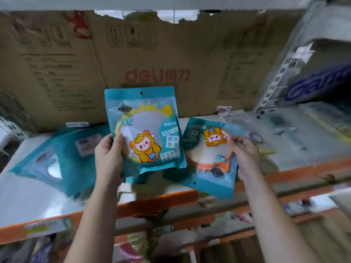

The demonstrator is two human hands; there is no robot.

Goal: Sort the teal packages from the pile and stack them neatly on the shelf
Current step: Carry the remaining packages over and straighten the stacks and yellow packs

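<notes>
My left hand [109,154] grips a teal package [146,128] with a yellow ring and a yellow cartoon figure, held upright above the shelf [26,205]. My right hand [245,154] holds a second teal package [210,160] by its right edge; this one has an orange ring and is turned upside down. Two or more teal packages [57,158] lie flat on the white shelf to the left, overlapping each other. Another teal package edge [133,177] shows under the one in my left hand.
A big brown cardboard box [152,59] fills the back of the shelf. Clear plastic packages [296,133] are piled at the right. A white slotted upright [275,80] stands right of the box. The orange shelf edge [157,202] runs across the front, with goods below.
</notes>
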